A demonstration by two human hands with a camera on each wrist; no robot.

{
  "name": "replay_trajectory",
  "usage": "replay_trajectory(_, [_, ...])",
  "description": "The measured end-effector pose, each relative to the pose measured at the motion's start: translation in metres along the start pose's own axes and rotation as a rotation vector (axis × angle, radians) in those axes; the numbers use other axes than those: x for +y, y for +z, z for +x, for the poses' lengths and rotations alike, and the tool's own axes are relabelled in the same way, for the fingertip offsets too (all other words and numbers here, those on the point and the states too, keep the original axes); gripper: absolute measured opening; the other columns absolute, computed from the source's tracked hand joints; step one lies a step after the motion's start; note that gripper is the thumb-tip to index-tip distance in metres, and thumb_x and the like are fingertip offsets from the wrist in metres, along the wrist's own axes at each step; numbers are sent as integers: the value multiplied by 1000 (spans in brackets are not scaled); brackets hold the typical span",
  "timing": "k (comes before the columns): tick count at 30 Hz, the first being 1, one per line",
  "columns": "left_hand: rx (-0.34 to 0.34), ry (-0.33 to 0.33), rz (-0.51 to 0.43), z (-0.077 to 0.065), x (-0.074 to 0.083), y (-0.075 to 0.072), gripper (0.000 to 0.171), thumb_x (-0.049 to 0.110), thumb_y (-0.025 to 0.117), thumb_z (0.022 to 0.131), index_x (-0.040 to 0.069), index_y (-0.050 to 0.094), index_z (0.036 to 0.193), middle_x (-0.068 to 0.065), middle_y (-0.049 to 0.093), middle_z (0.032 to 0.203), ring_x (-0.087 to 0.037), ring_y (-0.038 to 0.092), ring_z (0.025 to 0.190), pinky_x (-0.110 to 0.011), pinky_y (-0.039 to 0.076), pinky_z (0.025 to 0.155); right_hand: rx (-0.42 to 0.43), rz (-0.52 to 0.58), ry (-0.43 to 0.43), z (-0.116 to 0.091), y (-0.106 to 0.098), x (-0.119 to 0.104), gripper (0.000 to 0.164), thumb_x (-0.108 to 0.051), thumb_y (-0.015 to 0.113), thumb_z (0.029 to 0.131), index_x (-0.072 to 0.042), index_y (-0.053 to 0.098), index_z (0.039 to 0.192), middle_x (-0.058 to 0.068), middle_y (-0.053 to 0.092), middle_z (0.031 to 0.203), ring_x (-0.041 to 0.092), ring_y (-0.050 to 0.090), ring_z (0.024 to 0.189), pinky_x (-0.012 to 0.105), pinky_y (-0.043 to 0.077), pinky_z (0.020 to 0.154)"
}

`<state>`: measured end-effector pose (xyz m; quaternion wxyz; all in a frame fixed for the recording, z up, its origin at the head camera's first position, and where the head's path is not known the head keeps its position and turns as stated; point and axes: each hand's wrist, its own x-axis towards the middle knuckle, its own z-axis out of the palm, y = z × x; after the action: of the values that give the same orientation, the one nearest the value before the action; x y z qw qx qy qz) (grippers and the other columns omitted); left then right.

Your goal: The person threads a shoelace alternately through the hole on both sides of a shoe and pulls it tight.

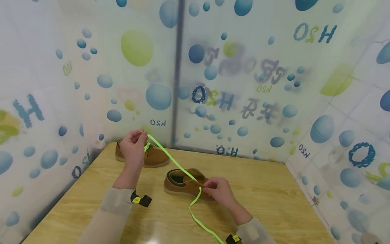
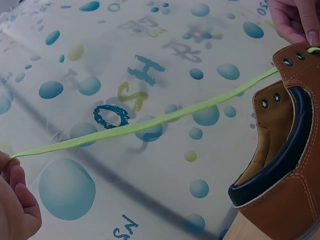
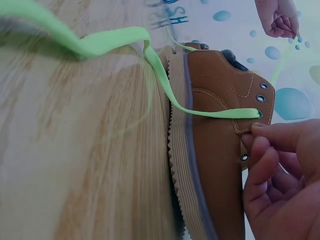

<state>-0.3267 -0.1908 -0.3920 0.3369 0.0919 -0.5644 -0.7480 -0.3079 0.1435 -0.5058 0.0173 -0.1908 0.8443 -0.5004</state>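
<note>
A brown shoe with a dark collar stands on the table. Through one of its eyelets runs a bright green shoelace. My left hand, raised up and to the left, pinches one end of the lace, which stretches taut to the shoe. With thumb and finger, my right hand pinches the edge of the shoe's eyelet flap, just beside the threaded eyelet. The lace's other part hangs loosely down over the shoe's side and onto the table. Two further eyelets on that flap hold no lace.
A second brown shoe with green lacing sits at the back left, partly hidden behind my left hand. The wooden table meets a patterned curtain at its back edge. Similar patterned walls stand at both sides.
</note>
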Motion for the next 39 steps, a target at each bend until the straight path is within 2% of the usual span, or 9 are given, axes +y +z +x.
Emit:
replay_trajectory(4, [-4, 25, 19, -2, -2, 1, 7, 14, 77, 99, 11, 71, 95, 9, 70, 83, -6, 67, 76, -17, 58, 72, -16, 8, -5, -1, 3, -2, 4, -6, 79, 93, -3, 78, 92, 9, 75, 81, 9, 63, 64, 24, 53, 55])
replay_trajectory(9, [-21, 41, 22, -4, -3, 1, 8, 14, 75, 100, 8, 70, 98, 12, 70, 84, -6, 66, 77, -16, 56, 71, -26, 10, 2, -2, 5, -3, 4, -6, 79, 93, -2, 78, 92, 8, 74, 81, 10, 62, 65, 25, 53, 56])
replay_trajectory(12, [-1, 45, 7, -4, -2, -1, 7, 14, 75, 100, 10, 70, 96, 11, 70, 84, -6, 65, 77, -16, 56, 71, -36, 10, 23, -3, 6, -3, 4, -6, 79, 93, -3, 78, 93, 7, 74, 81, 10, 62, 64, 25, 54, 56])
replay_trajectory(18, [67, 95, -30, 0, 5, -5, 9, 10, 75, 99, 13, 71, 91, 7, 69, 83, -7, 64, 75, -15, 57, 71, -39, 25, 20, -3, 8, -5, 4, -6, 78, 93, -3, 77, 94, 7, 74, 83, 11, 62, 64, 27, 55, 57])
replay_trajectory(28, [60, 30, -51, 2, 8, -7, 7, 11, 75, 99, 15, 72, 93, 4, 67, 86, -14, 64, 81, -15, 58, 73, -37, 48, 41, -4, 12, -3, 4, -4, 78, 92, 0, 77, 94, 6, 72, 78, 8, 60, 61, 23, 53, 56])
replay_trajectory(32, [69, 51, -63, 3, 10, -7, 8, 12, 76, 99, 16, 73, 93, 4, 66, 84, -10, 62, 77, -16, 57, 71, -52, 63, 41, -4, 10, -3, 5, -6, 79, 93, 0, 77, 94, 7, 73, 78, 7, 60, 61, 23, 54, 56])
replay_trajectory(35, [28, 60, -47, 0, 6, -2, 8, 11, 75, 100, 15, 72, 93, 8, 67, 83, -8, 62, 76, -15, 56, 70, -62, 53, 41, -3, 5, -1, 6, -6, 79, 93, 0, 78, 95, 8, 73, 80, 9, 61, 62, 25, 54, 56])
replay_trajectory(38, [-65, 58, 23, -11, 0, 10, 2, 11, 74, 100, 9, 75, 99, 12, 71, 86, -7, 62, 78, -15, 54, 69, -72, 41, 46, -1, -2, 2, 6, -6, 78, 94, -1, 78, 97, 7, 74, 82, 11, 62, 63, 25, 54, 57])
replay_trajectory(39, [-105, 67, 61, -15, -3, 15, 6, 11, 74, 100, 6, 76, 102, 12, 72, 88, -6, 62, 78, -15, 52, 68, -75, 44, 49, 0, -4, 3, 6, -5, 78, 94, -1, 78, 98, 7, 74, 83, 12, 62, 64, 24, 54, 57])
